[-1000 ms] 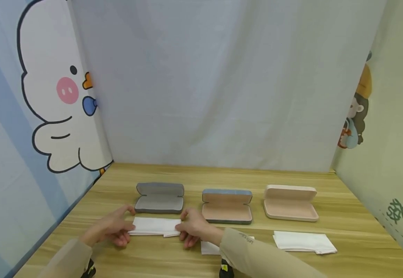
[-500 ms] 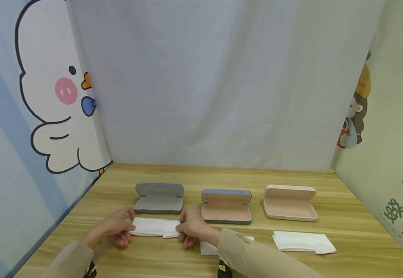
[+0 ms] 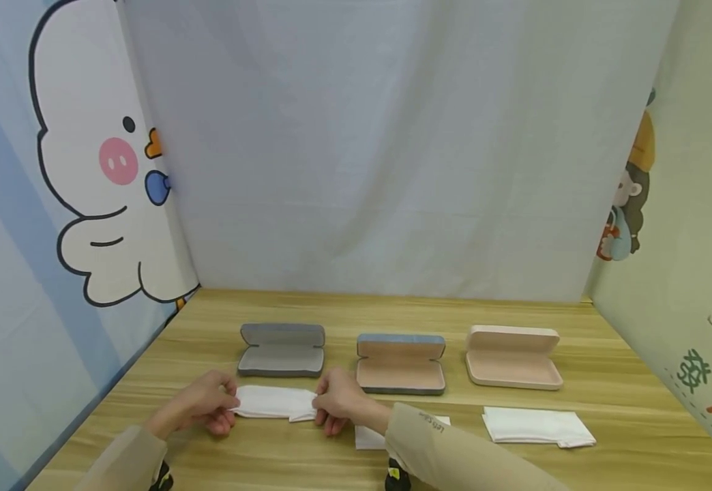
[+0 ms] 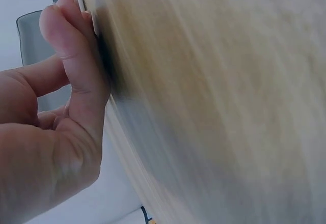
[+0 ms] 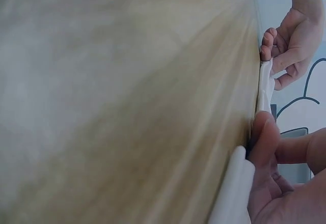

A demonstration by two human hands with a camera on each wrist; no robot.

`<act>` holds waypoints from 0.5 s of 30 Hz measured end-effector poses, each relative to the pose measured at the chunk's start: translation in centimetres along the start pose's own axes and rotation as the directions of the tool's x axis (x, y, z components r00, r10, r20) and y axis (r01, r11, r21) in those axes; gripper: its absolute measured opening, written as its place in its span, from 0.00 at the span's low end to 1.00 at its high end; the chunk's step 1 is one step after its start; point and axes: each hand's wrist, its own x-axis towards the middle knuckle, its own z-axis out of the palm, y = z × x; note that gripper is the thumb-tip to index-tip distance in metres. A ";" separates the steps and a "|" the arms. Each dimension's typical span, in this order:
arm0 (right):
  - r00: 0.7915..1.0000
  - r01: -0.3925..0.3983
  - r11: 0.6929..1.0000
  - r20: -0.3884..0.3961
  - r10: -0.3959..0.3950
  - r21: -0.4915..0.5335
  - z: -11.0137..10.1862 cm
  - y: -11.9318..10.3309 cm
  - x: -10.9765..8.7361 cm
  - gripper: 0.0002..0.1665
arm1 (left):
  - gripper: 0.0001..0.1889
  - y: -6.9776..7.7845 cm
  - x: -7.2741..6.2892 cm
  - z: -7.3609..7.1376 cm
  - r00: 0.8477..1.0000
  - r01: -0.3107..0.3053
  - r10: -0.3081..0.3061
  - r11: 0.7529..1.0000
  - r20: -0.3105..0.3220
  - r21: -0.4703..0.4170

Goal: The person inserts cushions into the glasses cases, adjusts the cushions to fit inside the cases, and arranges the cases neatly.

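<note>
A folded white cloth (image 3: 275, 402) lies on the table in front of the grey glasses case. My left hand (image 3: 205, 404) pinches its left end between thumb and index finger, and my right hand (image 3: 339, 401) pinches the right end. The cloth bows slightly between them. In the left wrist view the left hand (image 4: 61, 107) stands on its edge against the table, and its fingertips partly hide the cloth. Both hands and the thin white cloth (image 5: 265, 86) between them show in the right wrist view.
Three open glasses cases stand in a row behind: grey (image 3: 281, 361), blue with a peach lining (image 3: 400, 374), and pale pink (image 3: 513, 372). A second folded white cloth (image 3: 369, 438) is partly under my right forearm. A third cloth (image 3: 537, 427) lies to the right.
My left index finger, raised before, has come down onto the cloth's left end, and that hand has shifted slightly right. The cloth's edge has drawn in a little. The right hand barely moves.
</note>
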 end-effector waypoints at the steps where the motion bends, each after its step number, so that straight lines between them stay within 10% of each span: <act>1: 1.000 0.000 1.000 0.008 0.000 0.013 -0.1 -0.1 0.0 0.07 | 0.04 0.0 0.0 -0.1 1.000 0.009 -0.009 1.000 0.003 -0.006; 15: 0.998 -0.056 0.990 0.048 0.050 0.133 -0.3 0.1 0.2 0.05 | 0.05 -0.4 -0.3 -1.2 0.986 -0.078 0.094 0.990 0.140 -0.114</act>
